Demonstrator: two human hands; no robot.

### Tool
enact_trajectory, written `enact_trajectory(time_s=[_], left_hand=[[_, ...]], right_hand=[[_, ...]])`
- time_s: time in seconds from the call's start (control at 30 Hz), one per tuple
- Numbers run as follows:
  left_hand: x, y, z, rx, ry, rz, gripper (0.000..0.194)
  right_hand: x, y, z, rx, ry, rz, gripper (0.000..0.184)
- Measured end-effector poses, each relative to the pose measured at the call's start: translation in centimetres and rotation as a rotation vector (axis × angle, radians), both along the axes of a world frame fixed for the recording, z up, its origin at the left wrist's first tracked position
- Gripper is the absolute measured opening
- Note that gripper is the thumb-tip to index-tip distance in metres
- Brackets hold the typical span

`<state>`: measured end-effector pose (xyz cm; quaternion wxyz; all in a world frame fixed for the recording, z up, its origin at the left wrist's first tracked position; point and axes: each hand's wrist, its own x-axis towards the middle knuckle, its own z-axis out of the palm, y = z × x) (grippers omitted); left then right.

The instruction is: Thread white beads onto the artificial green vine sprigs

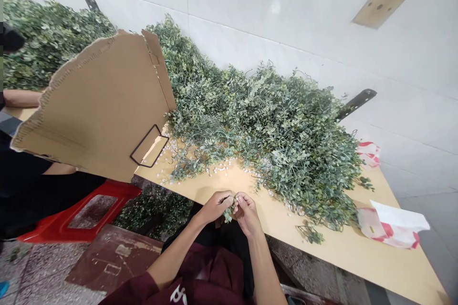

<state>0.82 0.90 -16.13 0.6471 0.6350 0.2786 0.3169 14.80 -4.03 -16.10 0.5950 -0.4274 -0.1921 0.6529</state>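
My left hand (217,207) and my right hand (246,211) meet at the front edge of the table, just above my lap. Between them is a small artificial leaf sprig (228,215), pinched by the fingers of both hands, its green leaves hanging below my left fingers. Any smaller part at the fingertips is too small to make out. Beyond my hands lies a large heap of artificial greenery (272,114). Small white bead-like pieces (222,167) are scattered on the tabletop (243,178) between the heap and my hands.
A cardboard sheet (103,100) stands upright at left, near a black wire frame (149,146). Behind it are another person's arm (22,98) and more greenery (53,38). A red stool (89,214) stands below. Red-and-white plastic bags (388,228) lie at right.
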Motion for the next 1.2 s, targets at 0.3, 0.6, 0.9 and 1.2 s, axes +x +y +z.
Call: enact_trajectory(time_s=[0.3, 0.6, 0.9, 1.2], left_hand=[[0.5, 1.6, 1.2, 0.002, -0.001, -0.016, 0.045], [2.8, 7.6, 0.4, 0.212, 0.081, 0.099, 0.043], [2.5, 7.2, 0.3, 0.243, 0.113, 0.067, 0.039], [2.4, 7.4, 0.2, 0.244, 0.103, 0.072, 0.034]], right_hand=[[0.6, 1.4, -0.4, 0.010, 0.048, -0.072, 0.025], [2.3, 8.3, 0.1, 0.101, 0.110, -0.103, 0.024], [2.3, 7.7, -0.4, 0.098, 0.064, -0.122, 0.024], [2.1, 7.7, -0.5, 0.128, -0.012, -0.105, 0.026]])
